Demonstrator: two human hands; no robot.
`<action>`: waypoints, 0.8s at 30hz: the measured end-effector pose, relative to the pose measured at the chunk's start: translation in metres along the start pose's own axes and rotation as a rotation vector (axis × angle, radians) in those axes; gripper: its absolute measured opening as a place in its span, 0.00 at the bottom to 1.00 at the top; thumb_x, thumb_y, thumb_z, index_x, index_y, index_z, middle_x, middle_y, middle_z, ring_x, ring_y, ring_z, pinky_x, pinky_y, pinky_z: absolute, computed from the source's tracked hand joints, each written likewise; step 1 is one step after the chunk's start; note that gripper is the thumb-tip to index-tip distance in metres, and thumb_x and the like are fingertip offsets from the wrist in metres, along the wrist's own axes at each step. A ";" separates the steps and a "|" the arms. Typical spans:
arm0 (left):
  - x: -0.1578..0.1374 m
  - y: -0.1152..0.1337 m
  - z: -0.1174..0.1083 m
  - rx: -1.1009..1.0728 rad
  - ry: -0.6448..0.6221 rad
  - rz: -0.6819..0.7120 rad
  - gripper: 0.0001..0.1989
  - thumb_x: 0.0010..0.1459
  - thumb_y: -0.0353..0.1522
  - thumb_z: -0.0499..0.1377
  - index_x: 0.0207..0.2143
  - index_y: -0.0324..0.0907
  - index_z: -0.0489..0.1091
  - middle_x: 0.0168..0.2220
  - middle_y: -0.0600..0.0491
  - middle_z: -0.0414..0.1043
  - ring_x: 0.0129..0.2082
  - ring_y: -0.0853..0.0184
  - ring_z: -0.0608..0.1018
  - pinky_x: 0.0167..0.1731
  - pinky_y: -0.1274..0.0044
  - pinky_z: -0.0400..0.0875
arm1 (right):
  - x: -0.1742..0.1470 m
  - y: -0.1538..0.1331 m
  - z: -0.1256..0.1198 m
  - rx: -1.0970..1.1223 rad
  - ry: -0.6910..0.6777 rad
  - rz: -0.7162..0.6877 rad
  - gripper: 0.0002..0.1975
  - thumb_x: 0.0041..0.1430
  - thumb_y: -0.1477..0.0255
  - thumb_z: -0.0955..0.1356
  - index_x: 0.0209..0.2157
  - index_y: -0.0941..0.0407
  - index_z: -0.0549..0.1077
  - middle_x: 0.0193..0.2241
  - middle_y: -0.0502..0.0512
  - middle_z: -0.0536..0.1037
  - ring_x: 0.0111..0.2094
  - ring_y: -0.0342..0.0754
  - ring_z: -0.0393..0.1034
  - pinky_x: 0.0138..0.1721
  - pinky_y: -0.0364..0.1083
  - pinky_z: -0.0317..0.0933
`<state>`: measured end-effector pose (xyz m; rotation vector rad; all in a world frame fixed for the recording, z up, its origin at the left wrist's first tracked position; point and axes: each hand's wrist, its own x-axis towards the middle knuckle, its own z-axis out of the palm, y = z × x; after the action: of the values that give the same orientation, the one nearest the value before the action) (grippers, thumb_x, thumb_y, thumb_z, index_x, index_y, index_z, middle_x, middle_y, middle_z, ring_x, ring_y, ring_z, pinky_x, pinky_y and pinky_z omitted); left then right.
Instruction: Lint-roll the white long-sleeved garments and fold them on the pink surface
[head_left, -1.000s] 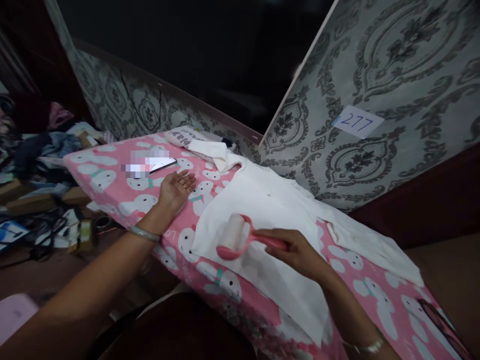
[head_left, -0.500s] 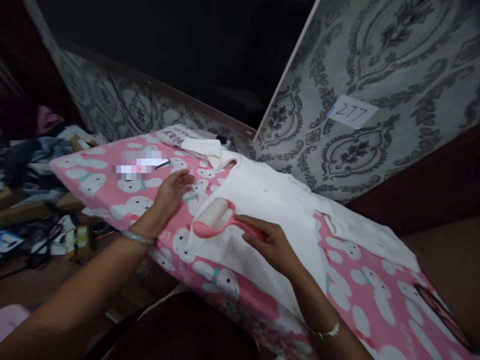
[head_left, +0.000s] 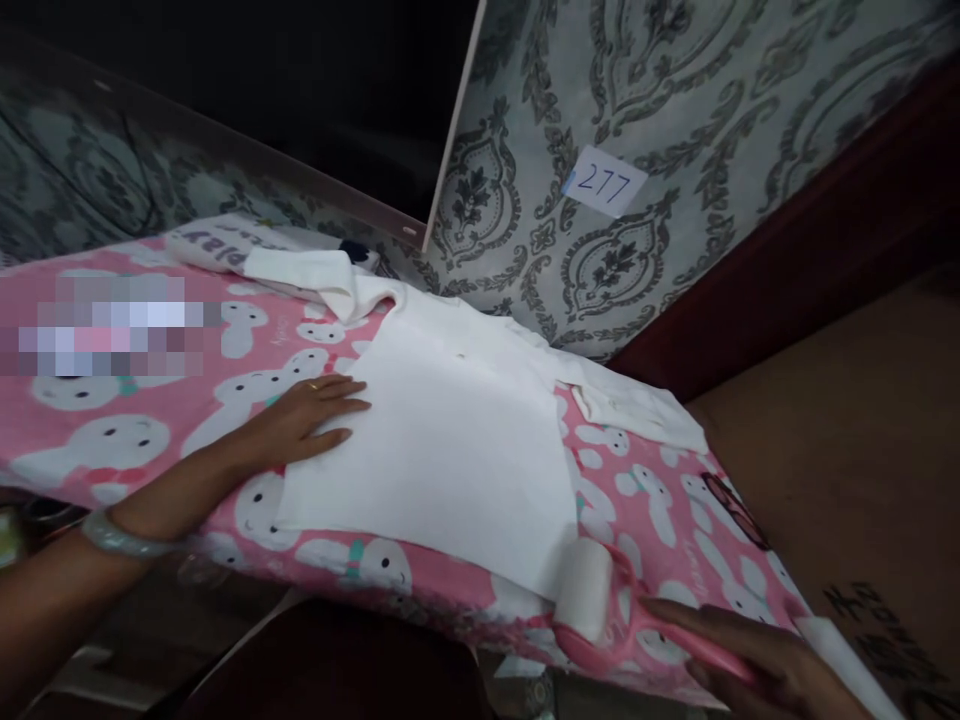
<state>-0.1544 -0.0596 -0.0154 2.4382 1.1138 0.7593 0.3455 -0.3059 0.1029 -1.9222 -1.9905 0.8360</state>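
A white long-sleeved top [head_left: 450, 440] lies spread out on a pink cloth with white bunny prints [head_left: 660, 490]. Across its left edge rests my left hand [head_left: 311, 415], fingers stretched out flat on the fabric, holding nothing. My right hand [head_left: 765, 655] is wrapped around the pink handle of a lint roller [head_left: 589, 595], at the lower right. The roller's white cylinder is beside the top's lower right corner; I cannot tell whether it touches the fabric.
Behind stands a large dark screen [head_left: 262, 100] against patterned wallpaper, where a card reading 277 [head_left: 606, 182] is stuck. A folded printed garment [head_left: 217, 245] lies at the back left. Dark-framed glasses [head_left: 735, 510] lie at the right, near a cardboard box [head_left: 840, 480].
My left hand has come down flat onto the top's left side. The lint roller has moved from the top's lower left to its lower right corner. The view has turned right.
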 end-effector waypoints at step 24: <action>-0.001 -0.018 0.008 0.139 0.091 0.081 0.23 0.57 0.45 0.56 0.56 0.65 0.69 0.63 0.61 0.65 0.63 0.54 0.68 0.62 0.57 0.61 | 0.007 0.014 0.008 0.030 0.271 0.017 0.19 0.53 0.55 0.68 0.48 0.29 0.76 0.49 0.52 0.80 0.50 0.63 0.75 0.49 0.59 0.71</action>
<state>-0.1609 -0.0497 -0.0320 2.6018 1.1419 0.8527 0.3523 -0.3016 0.0872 -1.9224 -1.7944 0.5699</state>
